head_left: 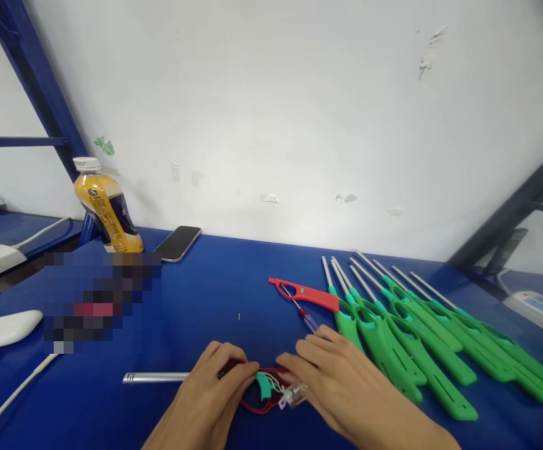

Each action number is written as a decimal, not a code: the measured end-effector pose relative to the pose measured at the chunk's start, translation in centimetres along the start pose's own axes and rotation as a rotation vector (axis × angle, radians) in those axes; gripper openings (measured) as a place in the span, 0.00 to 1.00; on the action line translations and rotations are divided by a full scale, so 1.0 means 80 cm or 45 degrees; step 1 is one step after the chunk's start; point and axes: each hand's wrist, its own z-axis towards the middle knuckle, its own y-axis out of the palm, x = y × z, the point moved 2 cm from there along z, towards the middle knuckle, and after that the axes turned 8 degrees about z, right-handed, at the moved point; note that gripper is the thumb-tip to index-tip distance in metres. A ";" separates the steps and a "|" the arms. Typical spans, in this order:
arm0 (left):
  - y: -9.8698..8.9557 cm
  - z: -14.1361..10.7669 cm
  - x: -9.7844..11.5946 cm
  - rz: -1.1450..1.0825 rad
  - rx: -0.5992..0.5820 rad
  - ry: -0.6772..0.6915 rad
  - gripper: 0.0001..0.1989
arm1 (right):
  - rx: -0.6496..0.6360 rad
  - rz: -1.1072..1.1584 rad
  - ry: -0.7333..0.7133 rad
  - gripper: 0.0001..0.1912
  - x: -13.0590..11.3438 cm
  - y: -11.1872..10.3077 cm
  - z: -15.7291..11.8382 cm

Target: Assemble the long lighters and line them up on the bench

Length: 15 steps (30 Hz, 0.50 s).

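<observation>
Both hands are on an opened red utility lighter (258,410) low in the middle. My left hand (212,386) is closed around its body beside the green trigger (264,386), and the metal tube (156,377) sticks out to the left. Thin white wires run from the trigger area to a clear plastic part (293,395). My right hand (334,381) grips the lighter at that end, with its fingertips partly hidden. Beyond it lie a loose red shell half (315,296) and a screwdriver (309,320) with a clear handle.
Several green lighters (407,350) lie fanned out at the right. A small metal pin or screw (239,316) rests on the blue table (224,281). A phone (180,242) and a yellow drink bottle (107,209) are at the back left, near a white cable (13,400).
</observation>
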 end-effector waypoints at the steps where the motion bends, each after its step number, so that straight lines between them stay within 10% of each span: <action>1: 0.000 -0.001 0.000 0.000 -0.002 0.002 0.13 | 0.007 -0.005 -0.008 0.16 0.000 0.001 -0.002; 15: -0.003 -0.002 0.006 0.087 -0.097 -0.050 0.14 | 0.149 0.013 -0.077 0.12 -0.001 0.014 -0.003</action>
